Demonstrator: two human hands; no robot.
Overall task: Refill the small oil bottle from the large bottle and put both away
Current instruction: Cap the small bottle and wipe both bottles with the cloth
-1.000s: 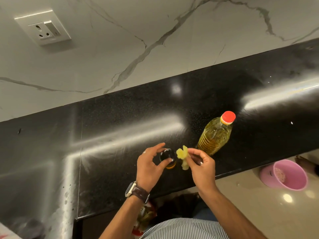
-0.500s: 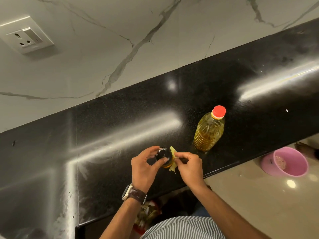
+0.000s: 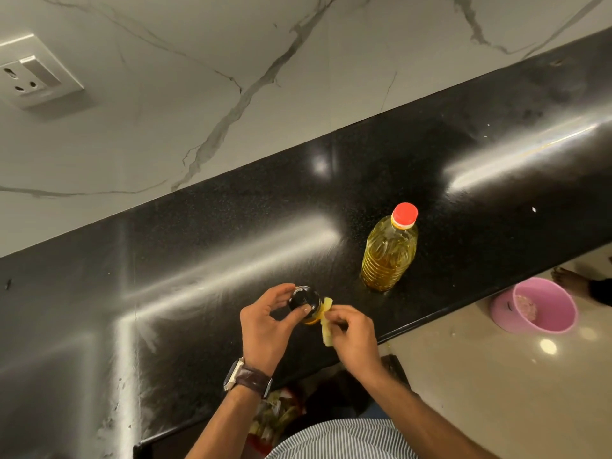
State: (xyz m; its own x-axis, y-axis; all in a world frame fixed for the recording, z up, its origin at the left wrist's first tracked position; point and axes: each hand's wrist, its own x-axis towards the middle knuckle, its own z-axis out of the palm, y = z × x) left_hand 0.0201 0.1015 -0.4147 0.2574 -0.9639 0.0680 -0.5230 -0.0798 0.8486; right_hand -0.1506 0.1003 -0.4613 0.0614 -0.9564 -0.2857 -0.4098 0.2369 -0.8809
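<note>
The small oil bottle (image 3: 306,304) stands near the front edge of the black counter (image 3: 198,260), seen from above with a dark top and amber oil showing below. My left hand (image 3: 265,323) grips its top between thumb and fingers. My right hand (image 3: 352,332) pinches a pale yellow cloth (image 3: 326,321) pressed against the bottle's right side. The large oil bottle (image 3: 389,256), clear plastic with yellow oil and a red cap, stands upright on the counter to the right, apart from both hands.
A marble wall with a power socket (image 3: 31,81) rises behind the counter. On the floor at the right sits a pink bucket (image 3: 543,309), with someone's foot (image 3: 569,279) beyond it. A colourful bag (image 3: 275,415) shows under the counter edge.
My right hand brought the yellow cloth from beside the small bottle down against its side. The left hand kept hold of the bottle top. The view shifted slightly.
</note>
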